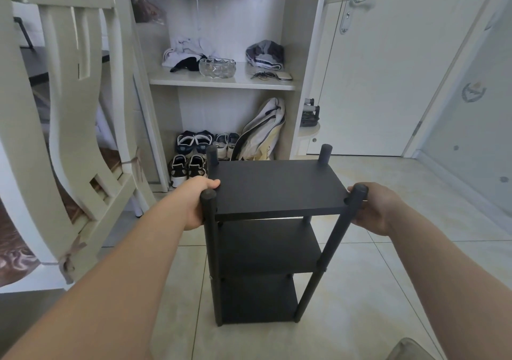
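A small black three-tier shelf rack (277,187) with round corner posts stands on the tiled floor in the middle of the head view. My left hand (198,201) grips its top shelf at the near left corner, thumb on top beside the post. At the near right corner my right hand (374,207) holds the shelf edge and post, fingers curled around the side. The rack stands upright, and I cannot tell whether it is lifted off the floor.
An open white wardrobe (221,82) is straight ahead, with a glass bowl (217,67), clothes, several shoes (194,151) and a bag. A pale wooden chair (83,137) stands close on the left. A white door (374,68) is at the right.
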A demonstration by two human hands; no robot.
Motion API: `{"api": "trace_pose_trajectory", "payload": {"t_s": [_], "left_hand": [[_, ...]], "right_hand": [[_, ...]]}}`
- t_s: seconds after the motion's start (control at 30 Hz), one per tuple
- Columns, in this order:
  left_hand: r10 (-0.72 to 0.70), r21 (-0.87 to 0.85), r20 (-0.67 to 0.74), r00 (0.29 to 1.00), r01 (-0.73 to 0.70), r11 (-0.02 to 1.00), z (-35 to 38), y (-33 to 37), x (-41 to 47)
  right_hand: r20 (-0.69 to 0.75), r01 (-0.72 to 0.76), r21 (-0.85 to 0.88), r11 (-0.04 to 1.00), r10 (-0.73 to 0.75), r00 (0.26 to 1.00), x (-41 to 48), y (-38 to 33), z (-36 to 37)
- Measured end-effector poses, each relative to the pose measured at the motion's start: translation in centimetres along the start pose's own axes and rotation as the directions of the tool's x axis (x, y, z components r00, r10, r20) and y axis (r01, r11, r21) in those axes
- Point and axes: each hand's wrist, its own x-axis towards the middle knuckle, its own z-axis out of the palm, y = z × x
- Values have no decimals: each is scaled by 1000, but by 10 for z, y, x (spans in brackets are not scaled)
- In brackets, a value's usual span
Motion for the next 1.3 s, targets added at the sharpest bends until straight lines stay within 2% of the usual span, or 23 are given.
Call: {"api": "trace_pose_trajectory", "payload": {"t_s": [0.2,0.37,0.5,0.63,1.1,1.2,1.3], "left_hand": [[67,-11,20,998,-67,998,-2,-7,-6],[83,-56,3,997,-82,995,1,-11,-8],[119,-62,-10,993,-119,991,4,-13,-9],[130,-59,-12,991,-131,990,4,-15,-11],[125,-108,-37,992,-128,986,8,-18,-21],[136,-73,2,991,-135,988,2,-21,-20],[132,64,140,981,-142,988,-11,-25,-22]], "right_hand": [[-7,126,-69,990,-126,992,-3,5,-7],[73,159,-13,987,-157,985,-10,9,-6],[17,250,-20,968,-250,968,-14,10,1],[-31,267,-1,964,-267,963,-14,10,2],[-44,272,-2,962,-271,961,-1,14,1],[-44,264,-1,965,-263,964,0,14,2],[-50,251,-3,968,-251,967,1,13,1]]}}
